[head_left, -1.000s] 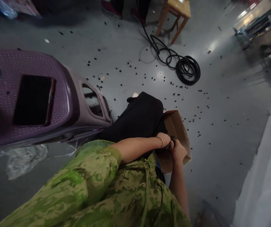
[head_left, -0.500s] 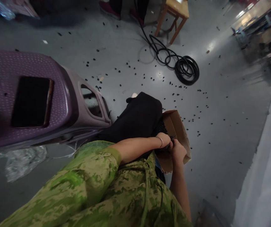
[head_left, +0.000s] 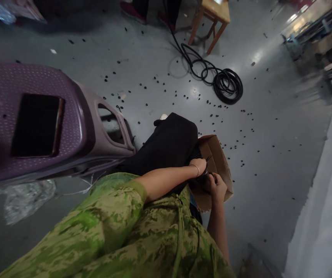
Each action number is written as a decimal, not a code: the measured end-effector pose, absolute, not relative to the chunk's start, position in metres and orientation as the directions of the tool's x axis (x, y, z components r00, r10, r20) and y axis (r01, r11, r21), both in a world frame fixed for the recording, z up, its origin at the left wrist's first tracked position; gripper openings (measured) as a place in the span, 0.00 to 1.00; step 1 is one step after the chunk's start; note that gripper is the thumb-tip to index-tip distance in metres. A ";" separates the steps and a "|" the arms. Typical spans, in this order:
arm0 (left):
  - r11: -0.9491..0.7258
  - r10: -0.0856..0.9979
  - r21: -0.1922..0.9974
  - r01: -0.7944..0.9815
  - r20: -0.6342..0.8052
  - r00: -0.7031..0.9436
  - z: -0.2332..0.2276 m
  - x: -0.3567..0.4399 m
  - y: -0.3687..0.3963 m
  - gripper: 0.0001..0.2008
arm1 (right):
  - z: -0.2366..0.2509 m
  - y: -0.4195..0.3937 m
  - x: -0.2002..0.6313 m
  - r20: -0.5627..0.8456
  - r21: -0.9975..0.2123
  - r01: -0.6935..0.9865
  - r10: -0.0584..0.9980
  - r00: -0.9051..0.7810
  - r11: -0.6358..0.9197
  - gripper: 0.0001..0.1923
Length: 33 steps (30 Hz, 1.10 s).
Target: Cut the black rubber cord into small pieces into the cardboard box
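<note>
Over a cardboard box (head_left: 225,164) by my knee, my two hands work close together. My left hand (head_left: 198,166), with a bracelet at the wrist, is closed around a dark thing whose thin pointed end (head_left: 208,158) sticks out past the fingers; its kind is too small and dim to tell. Just to its right, my right hand (head_left: 218,188) is closed in a pinch, and whatever lies between its fingertips is hidden. A mass of small black pieces (head_left: 195,153) shows in the box, partly covered by my left hand and leg.
Small black rings (head_left: 184,96) lie scattered over the grey floor. On my left stands a purple plastic stool (head_left: 75,116) carrying a phone (head_left: 38,125). A coiled black hose (head_left: 228,87) and a wooden stool (head_left: 212,13) are ahead, beside another person's shoes (head_left: 132,11).
My hands have come slightly apart, the left shifting up and away from the right. The thin pointed end now shows beyond my left fingers.
</note>
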State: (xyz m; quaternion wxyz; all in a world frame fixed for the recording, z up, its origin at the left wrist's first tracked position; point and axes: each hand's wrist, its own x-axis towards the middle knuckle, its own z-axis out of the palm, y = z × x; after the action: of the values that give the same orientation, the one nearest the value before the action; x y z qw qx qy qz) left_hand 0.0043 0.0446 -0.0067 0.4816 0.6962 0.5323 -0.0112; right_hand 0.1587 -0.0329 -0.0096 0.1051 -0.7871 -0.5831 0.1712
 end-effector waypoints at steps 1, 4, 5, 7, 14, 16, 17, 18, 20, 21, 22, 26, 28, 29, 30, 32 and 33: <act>0.032 0.725 0.667 0.744 -0.528 0.442 -0.007 0.004 0.045 0.21 | -0.012 -0.035 0.162 -0.138 -0.430 0.840 0.944 0.300 -0.330 0.25; 0.015 0.676 0.669 0.743 -0.555 0.486 -0.006 0.004 0.042 0.21 | -0.018 -0.043 0.168 -0.185 -0.622 0.651 0.890 0.417 -0.435 0.28; 0.002 0.664 0.665 0.747 -0.559 0.496 -0.006 0.004 0.041 0.22 | -0.019 -0.046 0.169 -0.217 -0.676 0.579 0.874 0.434 -0.455 0.28; -0.033 0.666 0.663 0.748 -0.543 0.511 -0.006 0.004 0.038 0.21 | -0.022 -0.050 0.168 -0.267 -0.758 0.451 0.855 0.444 -0.471 0.29; -0.119 0.734 0.689 0.715 -0.424 0.531 -0.006 0.005 0.035 0.18 | -0.026 -0.058 0.147 -0.243 -0.781 0.426 0.850 0.467 -0.457 0.28; -0.124 0.737 0.695 0.708 -0.413 0.535 -0.006 0.004 0.035 0.17 | -0.026 -0.058 0.144 -0.245 -0.759 0.456 0.853 0.461 -0.465 0.28; -0.129 0.737 0.698 0.705 -0.409 0.539 -0.005 0.004 0.035 0.16 | -0.025 -0.058 0.143 -0.252 -0.760 0.453 0.854 0.455 -0.466 0.28; -0.135 0.735 0.699 0.703 -0.405 0.544 -0.005 0.003 0.035 0.16 | -0.025 -0.057 0.143 -0.259 -0.769 0.439 0.855 0.450 -0.464 0.28; -0.156 0.730 0.702 0.694 -0.392 0.560 -0.003 0.002 0.034 0.16 | -0.024 -0.057 0.146 -0.262 -0.805 0.385 0.853 0.451 -0.451 0.27; -0.172 0.727 0.707 0.686 -0.379 0.573 -0.003 0.002 0.034 0.16 | -0.025 -0.056 0.148 -0.257 -0.825 0.354 0.851 0.458 -0.440 0.27; -0.192 0.722 0.713 0.675 -0.363 0.589 -0.002 0.001 0.033 0.15 | -0.025 -0.056 0.151 -0.251 -0.843 0.324 0.847 0.468 -0.429 0.26; -0.286 0.700 0.736 0.614 -0.278 0.658 0.001 0.003 0.030 0.14 | -0.026 -0.052 0.165 -0.216 -0.893 0.247 0.841 0.497 -0.376 0.24; -0.335 0.691 0.741 0.582 -0.227 0.687 0.001 0.004 0.029 0.14 | -0.026 -0.049 0.169 -0.210 -0.906 0.221 0.838 0.503 -0.360 0.23; -0.361 0.686 0.742 0.566 -0.200 0.700 0.002 0.004 0.028 0.14 | -0.025 -0.047 0.170 -0.206 -0.911 0.209 0.834 0.512 -0.354 0.22; -0.385 0.680 0.742 0.549 -0.174 0.712 0.002 0.005 0.027 0.14 | -0.024 -0.045 0.170 -0.201 -0.916 0.201 0.830 0.520 -0.348 0.21; -0.426 0.672 0.744 0.515 -0.121 0.731 0.002 0.006 0.026 0.14 | -0.020 -0.040 0.169 -0.181 -0.924 0.193 0.824 0.536 -0.329 0.21; -0.442 0.671 0.744 0.502 -0.097 0.735 0.001 0.006 0.026 0.14 | -0.018 -0.038 0.168 -0.166 -0.929 0.195 0.823 0.543 -0.316 0.20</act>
State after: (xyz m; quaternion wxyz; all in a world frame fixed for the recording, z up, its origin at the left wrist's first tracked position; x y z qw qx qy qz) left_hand 0.0061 0.0258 0.0014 0.3974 0.8424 0.3481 0.1064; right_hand 0.1679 -0.0377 -0.0184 0.4732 -0.7400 -0.3439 0.3320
